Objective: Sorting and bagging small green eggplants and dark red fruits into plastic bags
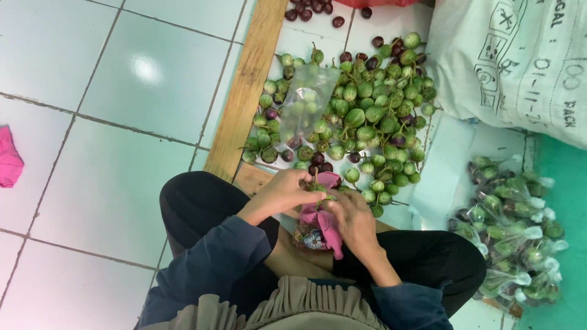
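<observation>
Head view: bagged eggplants [510,238] beside loose eggplant pile [361,110]

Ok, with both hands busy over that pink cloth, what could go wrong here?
1. The empty clear bag lies loose on the eggplant pile and could slide off.
2. Round eggplants at the pile's edge may roll across the tiles.
3. Left hand and right hand crowd the pink cloth; something small could drop.

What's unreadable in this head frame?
- What the left hand and right hand pinch: hidden by fingers and pink cloth.
- White sack: cut off by top and right edges.
- Bagged packs: contents blurred behind plastic.
- Pink item: cut by left edge.
</observation>
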